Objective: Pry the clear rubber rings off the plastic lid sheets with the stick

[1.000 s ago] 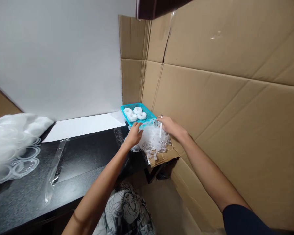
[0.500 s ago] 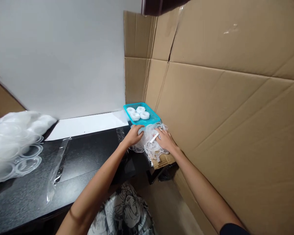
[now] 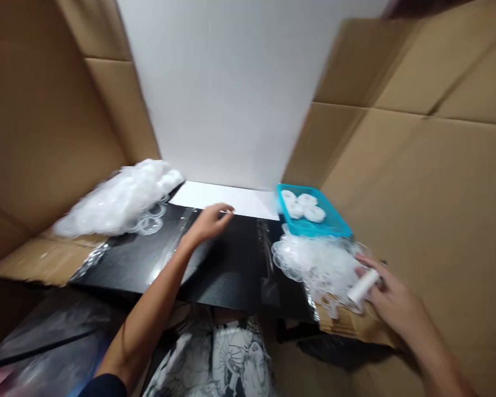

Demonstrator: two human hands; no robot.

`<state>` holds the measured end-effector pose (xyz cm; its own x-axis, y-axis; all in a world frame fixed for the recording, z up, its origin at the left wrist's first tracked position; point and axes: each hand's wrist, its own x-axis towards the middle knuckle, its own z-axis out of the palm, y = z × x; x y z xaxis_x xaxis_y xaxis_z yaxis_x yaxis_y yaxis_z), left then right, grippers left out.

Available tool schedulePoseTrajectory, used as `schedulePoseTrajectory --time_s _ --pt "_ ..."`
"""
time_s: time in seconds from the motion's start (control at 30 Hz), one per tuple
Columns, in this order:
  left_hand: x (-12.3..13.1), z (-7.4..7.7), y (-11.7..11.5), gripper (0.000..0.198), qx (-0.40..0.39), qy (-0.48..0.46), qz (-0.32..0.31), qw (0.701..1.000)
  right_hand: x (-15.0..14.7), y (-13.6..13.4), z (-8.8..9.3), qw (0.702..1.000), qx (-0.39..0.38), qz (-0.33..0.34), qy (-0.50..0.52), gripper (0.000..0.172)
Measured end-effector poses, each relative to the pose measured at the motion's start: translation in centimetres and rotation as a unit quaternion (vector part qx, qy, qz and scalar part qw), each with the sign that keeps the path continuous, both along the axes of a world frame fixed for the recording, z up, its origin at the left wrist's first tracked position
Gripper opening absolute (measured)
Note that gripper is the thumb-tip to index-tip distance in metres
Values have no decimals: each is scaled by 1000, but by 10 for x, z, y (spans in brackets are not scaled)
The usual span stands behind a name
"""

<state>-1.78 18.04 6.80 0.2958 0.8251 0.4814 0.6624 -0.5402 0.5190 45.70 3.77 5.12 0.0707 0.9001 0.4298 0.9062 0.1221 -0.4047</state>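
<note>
My left hand (image 3: 210, 223) is above the black tabletop (image 3: 235, 259). Its thumb and forefinger are a little apart, and I see nothing between them. My right hand (image 3: 386, 292), blurred by motion, is closed on a short white stick-like tool (image 3: 364, 286) with a dark part near its end. It is over the right edge of a loose heap of clear plastic rings (image 3: 318, 259). Behind that heap stands a turquoise basket (image 3: 339, 226) with several white ring bundles (image 3: 308, 207) in it.
On the left lies a larger pile of clear rings (image 3: 119, 201), partly over a cardboard sheet (image 3: 45, 259). A white strip (image 3: 231, 199) runs along the wall at the back. Tall cardboard panels (image 3: 438, 182) stand on both sides. Clear tape crosses the tabletop.
The view has swung left. My left hand has left the right-hand ring heap and moved left over the tabletop. My right hand, still with the white tool, has shifted to the heap's right edge.
</note>
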Motion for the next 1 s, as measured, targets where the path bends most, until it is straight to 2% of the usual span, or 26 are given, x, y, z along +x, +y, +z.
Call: schedulePoseTrajectory --time_s 0.03,0.13,0.2,0.27,0.37,0.43,0.53,0.67,0.77,0.83,0.93,1.0 --pt "-45 6 0 30 14 4 69 998 -6 -11 -3 998 0 -30 54 38" --pt "-166 17 -14 35 40 47 239 969 -46 -36 -14 987 2 -48 151 37" --pt "-220 12 -29 33 23 99 271 957 -85 -43 -22 982 21 -40 181 33" --pt "-248 -1 -45 28 -8 158 244 957 -130 -42 -32 979 57 -5 196 30" --pt "-258 -23 -61 29 -28 224 183 957 -195 -30 -48 973 107 98 180 26" --pt "-257 -30 -65 32 -22 246 157 956 -234 -24 -54 964 113 188 151 21" --pt "-260 -25 -60 24 -6 249 131 960 -278 -21 -56 942 87 295 136 20" --pt "-265 -5 -46 18 18 200 131 971 -312 -16 -48 920 26 360 153 22" --pt "-264 15 -36 21 48 122 170 977 -339 3 -29 905 -29 391 163 20" --pt "-262 28 -31 25 72 62 200 975 -371 30 -6 904 -28 392 167 25" --pt "-257 46 -27 28 99 -3 227 969 -438 92 39 909 80 377 157 55" --pt "-255 55 -26 27 109 -23 232 966 -487 140 70 897 135 401 125 68"
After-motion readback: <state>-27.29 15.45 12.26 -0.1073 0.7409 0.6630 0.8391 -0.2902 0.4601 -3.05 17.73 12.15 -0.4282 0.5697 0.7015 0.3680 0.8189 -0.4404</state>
